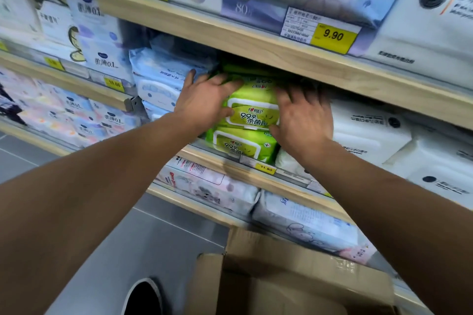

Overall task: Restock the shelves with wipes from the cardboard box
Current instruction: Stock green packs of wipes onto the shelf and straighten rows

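A stack of green wipes packs sits on the middle wooden shelf (pixel 230 161). The upper green pack (pixel 252 112) lies on a lower green pack (pixel 243 144), and more green packs show dimly behind. My left hand (pixel 204 101) presses flat on the upper pack's left side, fingers spread. On the pack's right side lies my right hand (pixel 304 115), fingers also spread. Neither hand is wrapped around the pack. The open cardboard box (pixel 289 271) stands on the floor below the shelves; its inside is not visible.
Blue-white packs (pixel 158 76) stand left of the green stack and white packs (pixel 368 130) right of it. The shelf board above (pixel 256 41) hangs low over the stack. Yellow price tags (pixel 332 34) line the shelf edges. Pink-white packs (pixel 212 189) fill the shelf below. A dark shoe (pixel 143 296) rests on the grey floor.
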The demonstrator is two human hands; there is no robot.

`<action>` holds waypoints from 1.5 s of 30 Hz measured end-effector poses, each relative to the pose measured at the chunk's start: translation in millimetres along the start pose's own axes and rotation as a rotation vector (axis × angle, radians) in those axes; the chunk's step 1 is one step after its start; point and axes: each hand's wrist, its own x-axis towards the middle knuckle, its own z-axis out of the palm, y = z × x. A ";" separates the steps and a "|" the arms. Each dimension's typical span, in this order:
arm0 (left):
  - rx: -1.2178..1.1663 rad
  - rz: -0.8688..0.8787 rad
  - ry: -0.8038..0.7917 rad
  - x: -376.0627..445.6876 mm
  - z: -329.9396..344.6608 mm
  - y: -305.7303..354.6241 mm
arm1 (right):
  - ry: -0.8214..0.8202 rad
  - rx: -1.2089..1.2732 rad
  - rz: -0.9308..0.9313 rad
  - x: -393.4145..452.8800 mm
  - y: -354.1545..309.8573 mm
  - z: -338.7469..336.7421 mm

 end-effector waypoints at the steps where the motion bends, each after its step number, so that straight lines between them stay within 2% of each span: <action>1: -0.003 0.015 0.001 2.5 -1.2 -5.2 | -0.006 -0.005 0.004 4.8 -3.0 0.4; 3: -0.016 0.048 -0.001 8.4 -2.8 -16.2 | -0.017 -0.019 0.010 10.3 -7.5 1.1; 7: -0.057 0.105 0.006 15.3 -0.5 -28.8 | 0.065 -0.036 0.004 15.3 -8.4 -3.2; 15: -0.133 0.153 0.045 17.3 2.6 -31.9 | 0.023 0.083 0.098 29.8 -6.8 -12.1; 20: -0.219 0.124 0.085 13.3 -1.7 -36.7 | 0.132 0.187 0.137 23.7 -15.3 -12.3; 25: -0.016 0.074 0.030 -4.9 6.5 -17.3 | 0.151 0.114 0.021 9.3 -19.2 -4.5; 28: 0.069 0.020 0.119 -10.5 19.1 -5.1 | 0.111 0.141 -0.036 7.9 -22.5 -5.2; 32: 0.105 0.007 0.193 -8.3 25.9 -5.0 | 0.035 0.114 -0.098 9.9 -25.2 -6.3; 36: 0.080 0.010 0.190 -9.0 26.8 -6.8 | -0.025 -0.016 -0.162 -2.6 -36.1 12.1; 40: 0.068 0.015 0.193 -15.7 28.7 -4.9 | 0.064 -0.128 -0.115 -11.9 -44.5 38.3; 45: 0.065 0.004 0.189 -16.4 32.7 -5.1 | 0.186 -0.117 -0.126 -4.3 -39.2 57.5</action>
